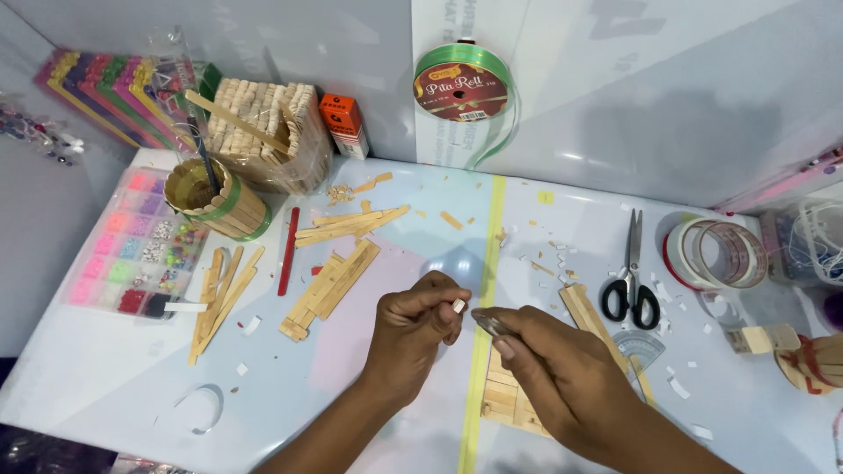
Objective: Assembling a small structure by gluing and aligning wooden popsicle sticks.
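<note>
Tabletop: tiny white scrap between fingertips

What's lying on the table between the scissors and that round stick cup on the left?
In the head view, between the scissors and the stick cup lie loose wooden sticks, a red stick, a yellow tape strip and small scraps.

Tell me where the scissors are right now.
In the head view, the black-handled scissors lie on the table's right side, between the tape rolls and the wooden sticks, just beyond the right hand.

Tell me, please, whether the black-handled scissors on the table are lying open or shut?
Shut: the black-handled scissors lie flat with both blades together as one strip and the two handle loops side by side.
</note>
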